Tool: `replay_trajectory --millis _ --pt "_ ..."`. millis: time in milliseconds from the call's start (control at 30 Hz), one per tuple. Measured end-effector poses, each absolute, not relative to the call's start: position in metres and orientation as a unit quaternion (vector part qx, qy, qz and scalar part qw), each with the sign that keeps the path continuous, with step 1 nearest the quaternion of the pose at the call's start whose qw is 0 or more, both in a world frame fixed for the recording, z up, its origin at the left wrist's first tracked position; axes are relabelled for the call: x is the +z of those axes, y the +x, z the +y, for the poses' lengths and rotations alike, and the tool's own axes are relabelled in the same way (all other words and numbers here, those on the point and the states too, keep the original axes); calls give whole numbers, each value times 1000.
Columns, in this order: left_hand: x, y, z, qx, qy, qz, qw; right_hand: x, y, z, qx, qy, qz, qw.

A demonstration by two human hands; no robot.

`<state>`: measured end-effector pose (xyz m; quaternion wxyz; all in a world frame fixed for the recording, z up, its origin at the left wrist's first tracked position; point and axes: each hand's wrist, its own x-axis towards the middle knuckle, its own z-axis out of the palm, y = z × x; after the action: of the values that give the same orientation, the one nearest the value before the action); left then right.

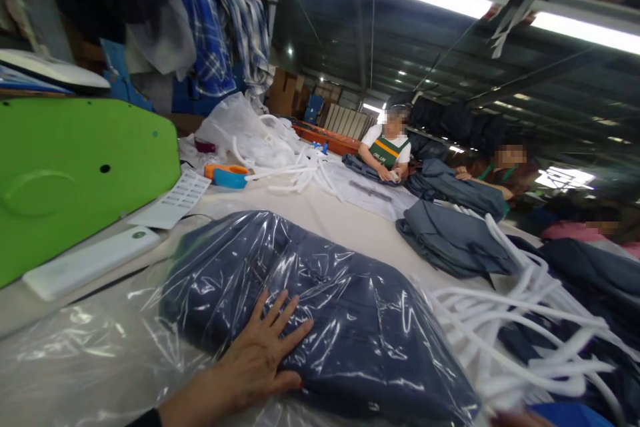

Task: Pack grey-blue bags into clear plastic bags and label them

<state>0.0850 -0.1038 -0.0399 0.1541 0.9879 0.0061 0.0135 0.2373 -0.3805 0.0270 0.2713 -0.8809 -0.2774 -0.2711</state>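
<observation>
A folded dark blue garment [345, 300] lies inside a clear plastic bag [100, 347] on the table in front of me. My left hand [260, 353] rests flat on the bagged garment, palm down with the fingers spread. The bag's loose, unfilled end stretches to the left, under my forearm. Only a blurred sliver of my right hand [520, 419] shows at the bottom edge, beside something blue [570, 413]; its fingers cannot be made out.
A green machine [85, 180], a white device [93, 263] and a label sheet [175, 200] stand left. Tape rolls [230, 175] lie behind. White foam tubes [540, 327] and folded garments [455, 237] fill the right. Co-workers [385, 147] are across the table.
</observation>
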Motion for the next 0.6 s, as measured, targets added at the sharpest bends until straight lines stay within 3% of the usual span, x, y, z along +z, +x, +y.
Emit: replay_trajectory --millis 100,267,400,533,600 --pt "-48 86 -102 13 988 0 152 32 224 -301 -240 -814 -472 237" --pt "-86 88 -102 133 988 -21 74 -16 229 -195 -148 -827 -520 156" --pt "-103 77 -116 183 983 7 -31 -51 226 -197 -57 -841 -523 121" --pt "-101 56 -121 114 990 72 -40 -48 222 -206 -46 -837 -528 137" --pt "-85 57 -116 57 998 20 -25 -47 221 -205 -54 -834 -530 144"
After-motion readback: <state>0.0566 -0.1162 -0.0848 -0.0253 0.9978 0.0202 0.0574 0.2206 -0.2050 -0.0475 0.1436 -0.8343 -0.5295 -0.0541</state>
